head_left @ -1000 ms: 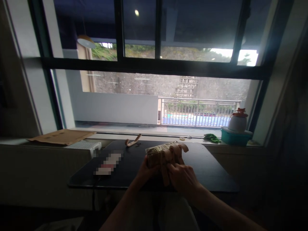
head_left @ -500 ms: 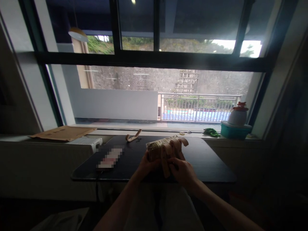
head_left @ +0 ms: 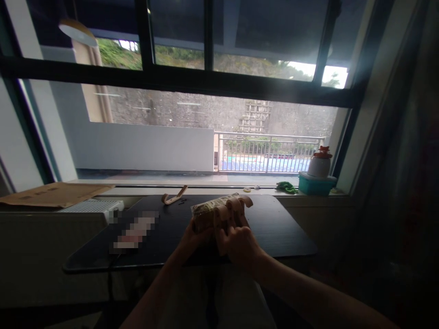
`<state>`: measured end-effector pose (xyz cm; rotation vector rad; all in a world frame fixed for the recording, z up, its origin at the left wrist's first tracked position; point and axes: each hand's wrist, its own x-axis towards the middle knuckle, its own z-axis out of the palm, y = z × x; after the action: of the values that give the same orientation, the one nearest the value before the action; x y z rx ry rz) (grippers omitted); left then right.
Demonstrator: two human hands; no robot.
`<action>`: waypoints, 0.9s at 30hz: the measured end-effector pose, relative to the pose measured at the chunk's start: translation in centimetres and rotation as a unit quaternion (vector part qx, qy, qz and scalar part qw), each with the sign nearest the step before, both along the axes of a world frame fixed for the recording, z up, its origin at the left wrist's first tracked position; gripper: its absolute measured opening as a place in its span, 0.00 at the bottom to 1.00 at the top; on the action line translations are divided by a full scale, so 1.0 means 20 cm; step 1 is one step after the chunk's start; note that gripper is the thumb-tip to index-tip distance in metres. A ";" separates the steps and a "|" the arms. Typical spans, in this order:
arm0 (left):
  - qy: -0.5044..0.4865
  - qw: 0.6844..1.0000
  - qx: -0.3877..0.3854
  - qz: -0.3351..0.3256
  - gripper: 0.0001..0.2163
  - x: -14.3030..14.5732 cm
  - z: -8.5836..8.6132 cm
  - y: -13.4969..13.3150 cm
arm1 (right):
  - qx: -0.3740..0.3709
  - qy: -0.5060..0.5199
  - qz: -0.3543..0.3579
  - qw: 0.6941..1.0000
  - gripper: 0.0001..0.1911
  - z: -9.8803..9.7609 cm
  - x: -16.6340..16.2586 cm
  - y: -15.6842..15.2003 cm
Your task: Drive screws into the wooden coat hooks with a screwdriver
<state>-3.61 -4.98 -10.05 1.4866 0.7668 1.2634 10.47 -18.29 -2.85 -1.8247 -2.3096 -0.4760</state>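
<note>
My left hand (head_left: 195, 236) is wrapped round the near left side of a blocky bundle (head_left: 210, 206) with a shiny, clear-looking covering on top. Along the bundle's right side sit several curved light-wood hooks (head_left: 235, 204). My right hand (head_left: 242, 242) is closed at the lower end of the nearest wooden hook (head_left: 220, 224), thumb and fingers pressed on it. The fingertips are partly hidden. Apart from the bundle, a single J-shaped wooden hook (head_left: 174, 196) lies at the table's far side, with small dark pieces (head_left: 183, 201) beside it.
A blurred-out flat object (head_left: 135, 232) lies on the left of the dark table (head_left: 277, 228). A brown envelope (head_left: 58, 193) rests over a white radiator (head_left: 92, 206). On the sill are a green cloth (head_left: 286, 187), a teal box (head_left: 316, 183) and an orange-topped bottle (head_left: 321, 163).
The view has swung to the right, so everything appears further left. My right hand has shifted in against the nearest hook, covering its lower end. My left hand keeps its grip on the bundle.
</note>
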 end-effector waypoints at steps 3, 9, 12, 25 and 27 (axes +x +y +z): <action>-0.004 1.000 0.000 -0.011 0.32 0.00 0.00 0.01 | 0.002 0.017 -0.012 1.000 0.14 0.00 -0.01 0.00; -0.018 0.999 0.007 -0.035 0.29 0.01 -0.02 0.01 | 0.014 0.114 -0.047 0.992 0.13 -0.07 0.03 -0.01; -0.021 0.999 0.010 -0.043 0.29 0.00 -0.04 0.01 | 0.019 0.168 -0.068 0.983 0.16 -0.11 0.07 0.01; -0.051 0.997 0.003 -0.055 0.29 0.02 -0.05 0.00 | 0.013 0.074 -0.026 0.997 0.14 -0.03 0.05 -0.02; -0.051 0.997 0.001 -0.053 0.29 0.01 -0.05 0.00 | 0.006 0.064 -0.022 0.998 0.15 -0.03 0.04 -0.02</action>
<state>-3.32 -4.95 -11.10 1.4338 0.6115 1.2504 11.28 -18.63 -3.55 -1.8479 -2.1825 -0.3660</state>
